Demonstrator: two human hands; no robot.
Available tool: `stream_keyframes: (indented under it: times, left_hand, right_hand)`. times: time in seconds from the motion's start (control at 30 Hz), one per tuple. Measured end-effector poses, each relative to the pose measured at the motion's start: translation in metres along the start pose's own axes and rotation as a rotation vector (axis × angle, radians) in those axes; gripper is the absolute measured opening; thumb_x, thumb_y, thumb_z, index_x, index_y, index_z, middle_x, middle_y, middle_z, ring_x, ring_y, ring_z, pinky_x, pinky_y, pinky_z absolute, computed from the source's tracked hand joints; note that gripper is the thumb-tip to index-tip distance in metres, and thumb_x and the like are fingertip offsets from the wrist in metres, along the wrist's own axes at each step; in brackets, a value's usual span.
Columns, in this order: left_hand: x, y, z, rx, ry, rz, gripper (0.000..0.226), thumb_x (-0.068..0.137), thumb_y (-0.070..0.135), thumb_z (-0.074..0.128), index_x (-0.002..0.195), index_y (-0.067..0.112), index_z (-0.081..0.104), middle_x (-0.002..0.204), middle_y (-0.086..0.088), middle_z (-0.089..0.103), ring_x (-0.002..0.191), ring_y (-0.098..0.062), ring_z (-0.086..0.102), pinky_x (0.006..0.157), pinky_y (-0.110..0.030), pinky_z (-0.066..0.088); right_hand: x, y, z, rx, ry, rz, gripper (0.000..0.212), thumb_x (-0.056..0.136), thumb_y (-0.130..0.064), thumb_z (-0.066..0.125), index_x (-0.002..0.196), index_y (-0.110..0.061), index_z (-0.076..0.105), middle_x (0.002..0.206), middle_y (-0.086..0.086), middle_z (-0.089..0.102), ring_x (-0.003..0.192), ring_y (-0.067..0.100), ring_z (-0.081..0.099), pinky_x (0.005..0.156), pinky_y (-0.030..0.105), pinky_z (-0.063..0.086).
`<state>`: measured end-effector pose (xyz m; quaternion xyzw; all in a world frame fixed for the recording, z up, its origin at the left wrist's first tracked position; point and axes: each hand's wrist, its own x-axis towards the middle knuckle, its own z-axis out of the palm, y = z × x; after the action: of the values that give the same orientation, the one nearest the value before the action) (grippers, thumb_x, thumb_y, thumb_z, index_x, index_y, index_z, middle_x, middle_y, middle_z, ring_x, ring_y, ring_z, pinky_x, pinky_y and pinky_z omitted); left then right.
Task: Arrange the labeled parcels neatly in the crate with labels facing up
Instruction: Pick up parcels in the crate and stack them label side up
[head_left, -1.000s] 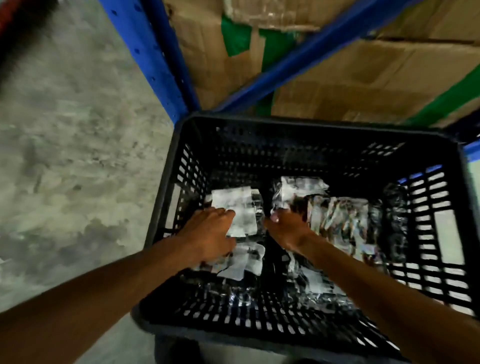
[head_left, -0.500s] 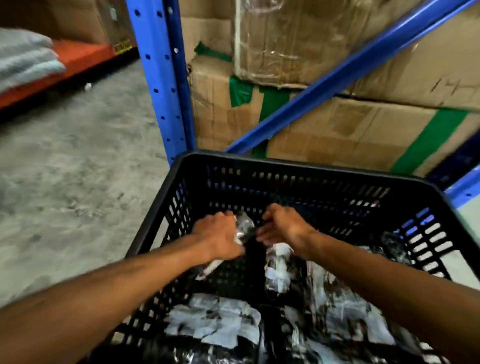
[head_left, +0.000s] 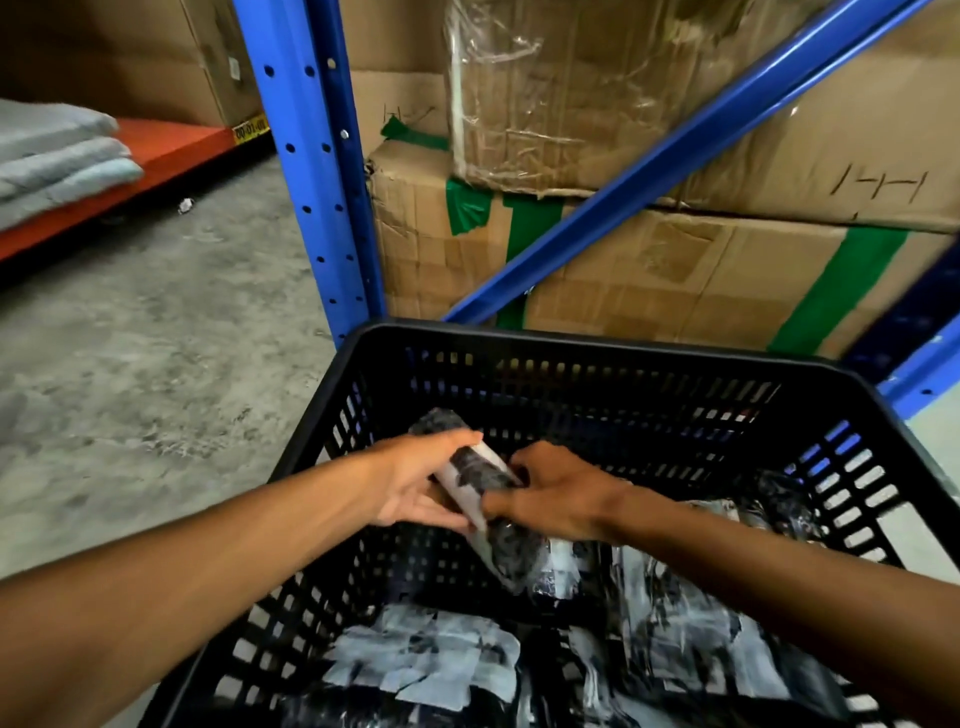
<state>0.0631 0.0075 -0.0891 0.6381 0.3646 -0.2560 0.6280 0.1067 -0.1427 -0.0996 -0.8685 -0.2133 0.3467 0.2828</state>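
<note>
Because both hands share one parcel (head_left: 480, 470), it hangs tilted above the crate (head_left: 597, 345) floor, near the middle of the crate. Its top end points to about 11 o'clock and its bottom end to 5 o'clock. The left hand (head_left: 415, 480) is curled under and around the top part. The right hand (head_left: 553, 493) is closed on it from the 3 o'clock side, with the thumb pressed on the plastic. I think two hands are used so the soft bag can be turned to find its label. I cannot see a label on the side that shows.

More parcels (head_left: 426, 660) lie flat on the crate floor at 6 o'clock and 4 o'clock, with white labels up. The spot at 12 o'clock, by the far wall, looks bare, so the held parcel may be meant for there.
</note>
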Motion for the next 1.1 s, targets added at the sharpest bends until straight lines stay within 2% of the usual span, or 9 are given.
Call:
stream_keyframes:
  times: [0.13,0.27,0.4,0.5,0.6,0.67,0.8,0.9,1.1]
  left_hand:
    - [-0.001,0.005,-0.001,0.086,0.028,0.021,0.038,0.089,0.016,0.060,0.114,-0.010,0.047,0.108,-0.037,0.063,0.069,-0.037,0.068,0.053,-0.031,0.060]
    - [0.010,0.002,-0.009,1.116,0.296,0.379,0.056,0.075,0.026,0.070,0.122,0.011,0.044,0.120,-0.014,0.057,0.110,-0.031,0.058,0.080,-0.034,0.050]
    - [0.026,0.006,-0.010,1.569,0.252,0.590,0.083,0.076,0.030,0.072,0.145,0.023,0.027,0.140,-0.009,0.033,0.133,-0.029,0.029,0.105,-0.037,0.031]
    - [0.031,0.018,-0.009,1.655,0.165,0.691,0.073,0.076,0.029,0.073,0.138,0.017,0.037,0.149,-0.006,0.034,0.145,-0.025,0.020,0.113,-0.035,0.023]
    - [0.023,0.029,-0.008,1.721,0.065,0.749,0.067,0.071,0.026,0.074,0.128,0.021,0.038,0.121,-0.004,0.058,0.116,-0.028,0.054,0.086,-0.034,0.041]
    - [0.014,0.035,-0.012,1.788,0.044,0.766,0.076,0.069,0.035,0.075,0.134,0.026,0.038,0.119,0.002,0.057,0.111,-0.023,0.054,0.086,-0.032,0.036]
    - [0.005,0.036,-0.027,1.879,0.224,0.882,0.061,0.070,0.052,0.068,0.121,0.023,0.051,0.114,0.002,0.052,0.109,-0.018,0.047,0.086,-0.030,0.027]
    - [0.016,0.015,-0.024,1.960,0.317,0.763,0.069,0.079,0.045,0.065,0.134,0.014,0.039,0.131,-0.009,0.047,0.120,-0.027,0.044,0.098,-0.037,0.033]
    - [0.046,-0.021,0.003,2.102,0.072,0.513,0.083,0.073,0.037,0.076,0.138,0.010,0.033,0.135,-0.013,0.052,0.122,-0.031,0.052,0.098,-0.041,0.040]
  right_hand:
    - [0.006,0.018,-0.008,0.151,-0.040,0.041,0.046,0.079,-0.037,0.068,0.101,0.004,0.068,0.100,0.024,0.073,0.086,0.032,0.071,0.080,0.050,0.059]
    - [0.011,0.021,-0.015,0.088,-0.170,-0.025,0.040,0.087,-0.033,0.064,0.110,-0.001,0.066,0.107,0.017,0.072,0.100,0.031,0.069,0.083,0.044,0.060]
    - [0.014,0.020,-0.023,-0.001,-0.194,0.010,0.034,0.089,-0.032,0.059,0.107,-0.003,0.065,0.088,0.003,0.066,0.083,0.017,0.065,0.079,0.036,0.061]
    - [0.009,0.018,-0.008,-0.166,-0.140,-0.007,0.042,0.079,-0.048,0.067,0.100,-0.012,0.066,0.088,0.003,0.068,0.077,0.018,0.064,0.071,0.032,0.054]
    - [0.008,0.016,0.000,-0.168,-0.129,-0.046,0.039,0.080,-0.041,0.071,0.100,-0.008,0.068,0.092,0.006,0.071,0.080,0.021,0.066,0.074,0.034,0.053]
    - [0.007,0.015,-0.003,-0.168,-0.137,-0.100,0.038,0.080,-0.038,0.072,0.103,-0.009,0.066,0.098,0.007,0.072,0.089,0.024,0.068,0.079,0.036,0.054]
    - [0.016,0.014,-0.011,-0.412,-0.017,-0.279,0.049,0.081,-0.040,0.069,0.120,-0.016,0.052,0.105,0.003,0.066,0.093,0.025,0.065,0.075,0.037,0.054]
    - [0.032,0.024,0.002,-0.759,0.116,-0.356,0.067,0.088,-0.037,0.060,0.143,-0.012,0.030,0.131,0.013,0.052,0.114,0.034,0.055,0.087,0.044,0.051]
    - [0.027,0.044,0.057,-0.927,0.019,-0.387,0.076,0.090,-0.029,0.058,0.149,-0.007,0.016,0.145,0.022,0.031,0.134,0.038,0.030,0.097,0.050,0.046]
